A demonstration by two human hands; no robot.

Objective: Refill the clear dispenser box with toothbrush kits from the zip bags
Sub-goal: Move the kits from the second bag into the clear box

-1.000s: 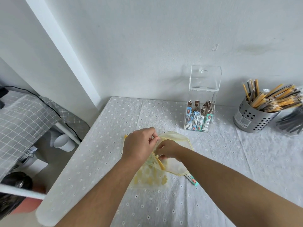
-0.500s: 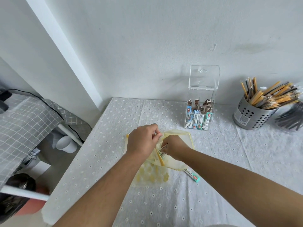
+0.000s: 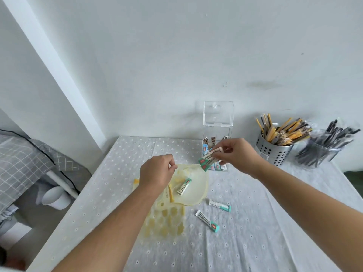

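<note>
My left hand (image 3: 157,170) pinches the rim of a yellow translucent zip bag (image 3: 193,190) and holds its mouth open on the table. One white-and-teal toothbrush kit (image 3: 184,186) lies inside the bag. My right hand (image 3: 235,154) is raised between the bag and the clear dispenser box (image 3: 218,118), gripping a small bunch of kits (image 3: 208,159). The box stands at the back with its lid flipped up and several kits in its lower part. Two more kits (image 3: 219,205) (image 3: 207,221) lie loose on the cloth right of the bag.
A perforated metal holder (image 3: 274,151) full of yellow and brown wrapped sticks stands right of the box. Beside it is a clear cup (image 3: 322,152) of dark sticks. The table's left edge (image 3: 78,195) drops to a floor with a white cup (image 3: 55,197) and grey checked fabric.
My right hand came out of the bag with kits and rose toward the dispenser box. Two kits now lie loose on the cloth. My left hand kept its hold on the bag's rim.
</note>
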